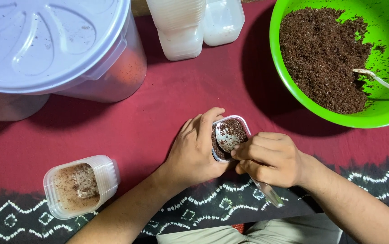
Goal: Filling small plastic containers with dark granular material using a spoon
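Note:
My left hand (196, 149) wraps around a small clear plastic cup (244, 124) partly filled with dark brown crumbs. My right hand (269, 158) grips a metal spoon (225, 137) whose bowl presses down on the crumbs inside the cup. The spoon's clear handle (270, 195) sticks out below my fist. A bright green bowl (285, 77) at the upper right holds a heap of the same brown crumbs (321, 58), with a second spoon (382, 82) resting in it.
A large lidded pale plastic container (54, 45) stands at the upper left. Stacks of clear empty cups (181, 27) sit at the top centre. A stack of crumb-dusted lids (79, 185) lies at the lower left on the maroon patterned cloth (126, 131).

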